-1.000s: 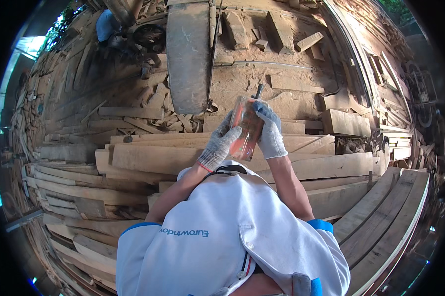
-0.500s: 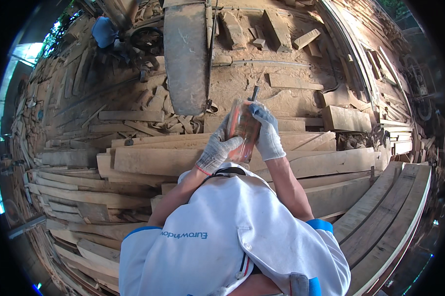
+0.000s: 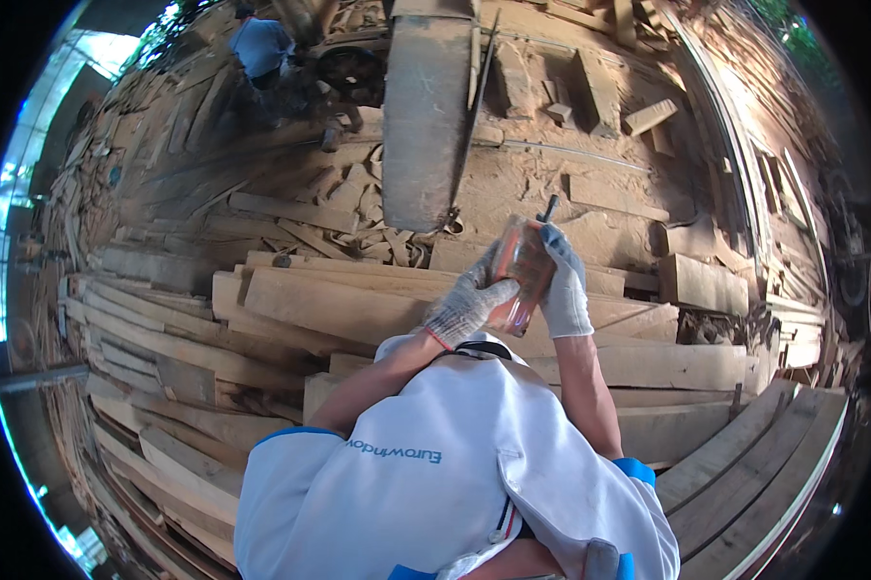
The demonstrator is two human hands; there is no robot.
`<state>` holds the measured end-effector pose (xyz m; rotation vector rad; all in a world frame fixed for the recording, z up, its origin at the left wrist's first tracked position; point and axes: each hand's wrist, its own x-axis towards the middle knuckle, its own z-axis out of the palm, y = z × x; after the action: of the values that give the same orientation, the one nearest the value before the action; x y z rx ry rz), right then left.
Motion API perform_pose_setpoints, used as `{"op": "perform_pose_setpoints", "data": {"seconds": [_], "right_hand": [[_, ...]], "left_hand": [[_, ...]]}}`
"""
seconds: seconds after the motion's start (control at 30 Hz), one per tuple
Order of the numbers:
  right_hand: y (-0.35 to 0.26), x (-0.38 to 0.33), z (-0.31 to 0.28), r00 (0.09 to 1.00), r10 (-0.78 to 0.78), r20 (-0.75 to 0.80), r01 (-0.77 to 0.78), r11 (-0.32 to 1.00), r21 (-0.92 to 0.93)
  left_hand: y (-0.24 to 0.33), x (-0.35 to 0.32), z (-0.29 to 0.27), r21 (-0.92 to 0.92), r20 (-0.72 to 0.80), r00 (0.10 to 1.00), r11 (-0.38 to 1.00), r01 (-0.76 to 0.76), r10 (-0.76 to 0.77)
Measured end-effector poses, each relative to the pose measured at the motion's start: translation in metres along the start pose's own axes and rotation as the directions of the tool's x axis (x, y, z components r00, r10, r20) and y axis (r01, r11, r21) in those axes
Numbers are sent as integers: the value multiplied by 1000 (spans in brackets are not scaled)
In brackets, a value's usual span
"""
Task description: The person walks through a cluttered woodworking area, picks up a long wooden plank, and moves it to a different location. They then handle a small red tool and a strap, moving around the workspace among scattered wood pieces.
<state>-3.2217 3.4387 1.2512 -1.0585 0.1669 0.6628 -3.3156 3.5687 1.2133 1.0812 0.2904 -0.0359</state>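
Observation:
Both hands are raised in front of my body around one see-through plastic container [image 3: 518, 277], orange-red inside and tilted with its top to the right. My left hand [image 3: 471, 303], in a white knit glove, grips its left side with the thumb across the front. My right hand [image 3: 566, 288], in a white glove with blue-grey fingertips, closes on its upper right side. A short dark rod [image 3: 551, 207] sticks out past the top, beside the right fingertips. Whether the rod belongs to the container I cannot tell.
Stacked wooden planks [image 3: 348, 307] lie just beyond and beside me. Further off, a long grey slab [image 3: 428, 116] runs away from me over sawdust-covered ground. Wooden blocks [image 3: 706, 283] and metal rails [image 3: 720, 106] are to the right. Another person [image 3: 260, 46] is at the far left.
The whole view has swung, so the surroundings and my hands appear further right and lower. Both hands keep their hold on the container, with little change in grip.

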Motion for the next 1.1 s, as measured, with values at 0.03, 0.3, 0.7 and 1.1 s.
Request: {"op": "perform_pose_setpoints", "data": {"seconds": [0.03, 0.3, 0.7, 1.1], "right_hand": [[1, 1, -1, 1000, 8, -14, -8, 1000, -12], [8, 7, -5, 1000, -20, 7, 20, 1000, -24], [36, 29, -18, 990, -3, 139, 8, 999, -35], [18, 16, 15, 934, -95, 344, 97, 995, 12]], "left_hand": [[0, -1, 0, -10, 11, 1000, 1000, -16, 16], [4, -3, 3, -6, 4, 998, 998, -66, 66], [-5, -4, 3, 189, -189, 962, 969, -160, 196], [11, 5, -4, 41, -178, 983, 998, -45, 52]]}}
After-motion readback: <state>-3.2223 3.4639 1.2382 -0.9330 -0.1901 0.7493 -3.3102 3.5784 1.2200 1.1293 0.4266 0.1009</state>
